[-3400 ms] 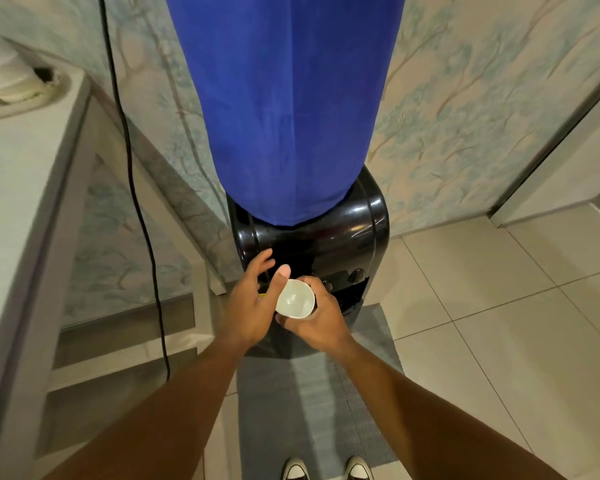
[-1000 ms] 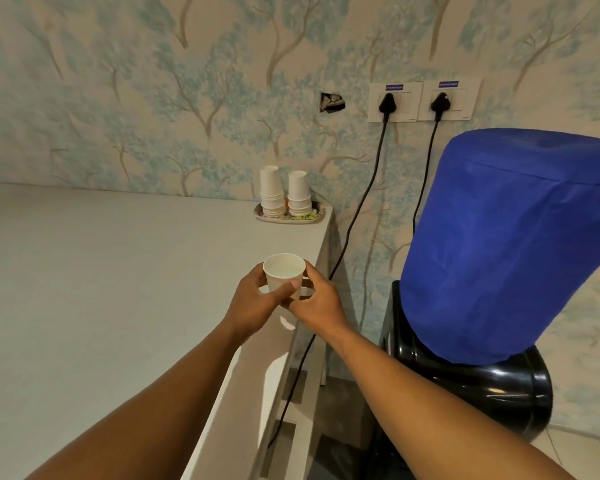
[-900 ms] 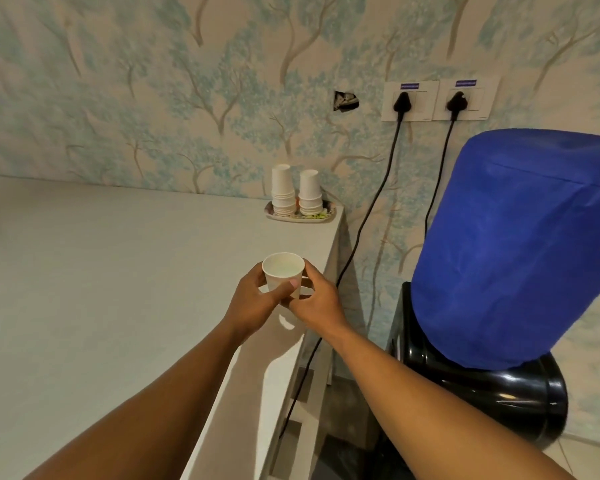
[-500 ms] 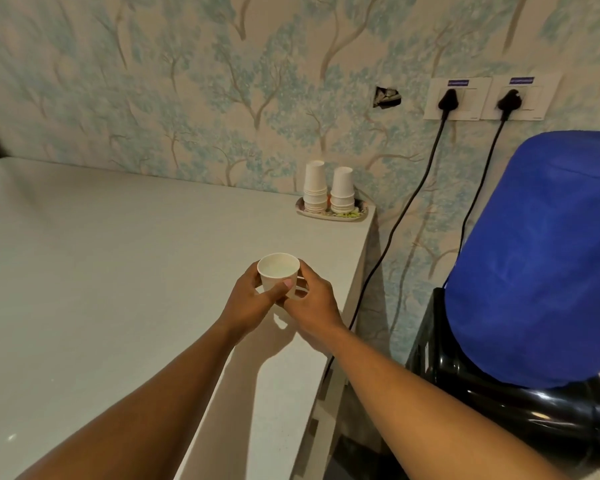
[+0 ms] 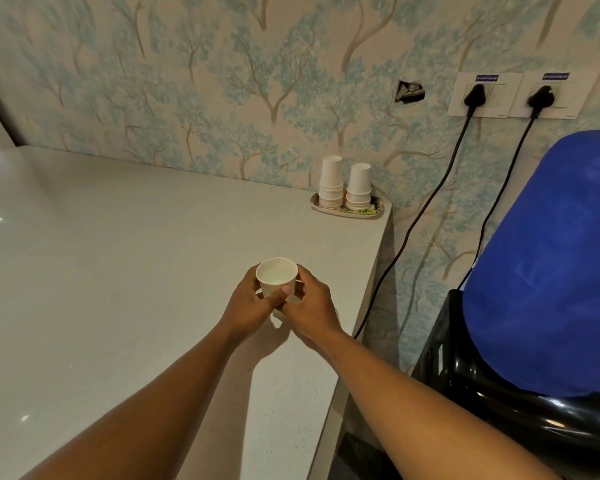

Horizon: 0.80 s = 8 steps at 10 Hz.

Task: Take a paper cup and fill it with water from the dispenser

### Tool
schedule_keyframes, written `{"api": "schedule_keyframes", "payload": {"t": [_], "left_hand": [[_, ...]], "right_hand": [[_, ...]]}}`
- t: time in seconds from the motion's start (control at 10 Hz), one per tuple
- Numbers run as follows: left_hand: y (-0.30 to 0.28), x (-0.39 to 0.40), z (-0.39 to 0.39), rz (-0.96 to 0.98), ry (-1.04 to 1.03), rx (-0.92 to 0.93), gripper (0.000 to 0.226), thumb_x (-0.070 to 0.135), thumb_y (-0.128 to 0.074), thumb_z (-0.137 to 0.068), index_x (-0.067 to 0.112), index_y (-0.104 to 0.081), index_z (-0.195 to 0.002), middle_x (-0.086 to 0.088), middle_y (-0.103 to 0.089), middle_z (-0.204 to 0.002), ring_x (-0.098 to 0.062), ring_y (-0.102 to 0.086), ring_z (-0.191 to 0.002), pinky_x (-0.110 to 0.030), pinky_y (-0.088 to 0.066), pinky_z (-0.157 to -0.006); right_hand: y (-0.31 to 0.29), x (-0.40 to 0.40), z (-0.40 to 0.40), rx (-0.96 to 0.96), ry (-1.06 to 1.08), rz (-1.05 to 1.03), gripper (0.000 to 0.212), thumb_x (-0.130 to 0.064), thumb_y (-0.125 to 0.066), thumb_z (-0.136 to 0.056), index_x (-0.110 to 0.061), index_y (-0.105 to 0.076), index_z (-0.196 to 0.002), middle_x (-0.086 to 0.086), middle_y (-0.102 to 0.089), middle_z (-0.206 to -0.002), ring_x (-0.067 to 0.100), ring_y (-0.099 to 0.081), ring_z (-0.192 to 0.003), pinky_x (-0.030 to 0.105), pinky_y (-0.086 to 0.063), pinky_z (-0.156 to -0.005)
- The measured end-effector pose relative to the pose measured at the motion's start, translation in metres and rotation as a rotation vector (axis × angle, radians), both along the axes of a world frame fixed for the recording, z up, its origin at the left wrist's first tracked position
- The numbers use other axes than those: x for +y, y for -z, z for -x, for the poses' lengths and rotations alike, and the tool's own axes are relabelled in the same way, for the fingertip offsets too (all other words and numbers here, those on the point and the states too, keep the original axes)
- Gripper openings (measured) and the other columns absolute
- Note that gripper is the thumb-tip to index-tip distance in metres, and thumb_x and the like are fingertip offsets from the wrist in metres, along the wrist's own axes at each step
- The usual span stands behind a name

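A small white paper cup (image 5: pixel 276 277) stands upright between both hands, over the right part of the white counter (image 5: pixel 118 271). My left hand (image 5: pixel 248 304) wraps its left side with the thumb across the front. My right hand (image 5: pixel 310 306) grips its right side. The cup's inside looks pale; I cannot tell the water level. At the right stands the black water dispenser (image 5: pixel 499 410), its bottle under a blue cover (image 5: pixel 551 271). Its taps are hidden.
Two upside-down stacks of paper cups (image 5: pixel 345 187) sit on a small tray (image 5: pixel 347 213) at the counter's far right corner by the wallpapered wall. Two black cables (image 5: pixel 430 202) hang from wall sockets (image 5: pixel 513 95) between counter and dispenser.
Both hands have carried the cup from in front of the dispenser up and left over the counter. My view has swung left; the dispenser now sits at the right edge.
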<state>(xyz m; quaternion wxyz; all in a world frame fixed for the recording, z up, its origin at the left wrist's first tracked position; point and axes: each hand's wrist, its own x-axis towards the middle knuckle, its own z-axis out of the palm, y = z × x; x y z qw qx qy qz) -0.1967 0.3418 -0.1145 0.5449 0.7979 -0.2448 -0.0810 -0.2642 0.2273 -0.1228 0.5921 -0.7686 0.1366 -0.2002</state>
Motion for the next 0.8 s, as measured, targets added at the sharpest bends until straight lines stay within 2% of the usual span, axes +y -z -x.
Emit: {"api": "schedule_keyframes", "payload": {"t": [0.1, 0.3, 0.4, 0.5, 0.6, 0.7, 0.8], "left_hand": [[0.003, 0.003, 0.000, -0.005, 0.001, 0.003, 0.065, 0.043, -0.072, -0.085, 0.026, -0.042, -0.140, 0.008, -0.053, -0.134, -0.015, -0.053, -0.118, -0.019, -0.044, -0.085], [0.011, 0.006, 0.000, -0.016, 0.015, 0.020, 0.082, 0.056, -0.066, -0.072, 0.024, -0.040, -0.143, 0.003, -0.052, -0.139, -0.018, -0.053, -0.122, -0.031, -0.048, -0.098], [0.012, 0.006, 0.001, -0.009, 0.016, 0.020, 0.081, 0.055, -0.067, -0.072, 0.025, -0.039, -0.142, 0.004, -0.051, -0.139, -0.015, -0.052, -0.119, -0.025, -0.046, -0.093], [0.013, 0.006, 0.001, -0.011, 0.019, 0.007, 0.080, 0.055, -0.069, -0.072, 0.028, -0.039, -0.141, 0.007, -0.052, -0.136, -0.012, -0.052, -0.117, -0.020, -0.044, -0.089], [0.012, 0.008, 0.003, 0.000, 0.023, 0.000, 0.078, 0.059, -0.072, -0.069, 0.036, -0.039, -0.137, 0.017, -0.052, -0.129, -0.008, -0.055, -0.114, -0.021, -0.046, -0.091], [0.008, 0.007, 0.006, -0.006, -0.004, -0.010, 0.083, 0.071, -0.065, -0.067, 0.039, -0.036, -0.138, 0.019, -0.048, -0.135, -0.008, -0.052, -0.121, -0.027, -0.046, -0.098], [0.001, 0.009, 0.007, 0.000, -0.116, -0.037, 0.101, 0.083, -0.047, -0.071, 0.026, -0.025, -0.152, 0.003, -0.035, -0.156, -0.020, -0.039, -0.139, -0.042, -0.039, -0.108]], "right_hand": [[0.003, 0.001, -0.002, 0.016, 0.006, 0.016, 0.059, -0.022, -0.081, -0.080, -0.032, -0.053, -0.130, -0.018, -0.058, -0.116, 0.007, -0.054, -0.107, 0.011, -0.045, -0.076], [0.013, 0.001, -0.004, 0.026, 0.009, 0.052, 0.061, -0.017, -0.082, -0.077, -0.032, -0.054, -0.129, -0.017, -0.059, -0.115, 0.009, -0.056, -0.107, 0.011, -0.047, -0.074], [0.014, 0.000, -0.005, 0.033, 0.017, 0.067, 0.061, -0.019, -0.083, -0.076, -0.032, -0.054, -0.129, -0.016, -0.061, -0.119, 0.011, -0.057, -0.110, 0.018, -0.052, -0.082], [0.015, -0.001, -0.007, 0.028, 0.011, 0.060, 0.063, -0.022, -0.085, -0.074, -0.034, -0.055, -0.128, -0.010, -0.065, -0.125, 0.014, -0.060, -0.114, 0.032, -0.057, -0.091], [0.013, -0.002, -0.004, 0.047, -0.003, 0.035, 0.062, -0.022, -0.085, -0.070, -0.037, -0.056, -0.123, -0.011, -0.066, -0.120, 0.016, -0.062, -0.113, 0.039, -0.059, -0.090], [0.011, -0.008, 0.000, 0.049, -0.024, -0.002, 0.065, -0.023, -0.089, -0.067, -0.036, -0.056, -0.122, -0.009, -0.064, -0.125, 0.018, -0.060, -0.119, 0.038, -0.058, -0.092], [0.002, -0.016, 0.008, 0.071, -0.014, 0.023, 0.086, -0.032, -0.091, -0.065, -0.024, -0.047, -0.139, -0.004, -0.054, -0.142, 0.014, -0.049, -0.131, 0.029, -0.045, -0.105]]}}
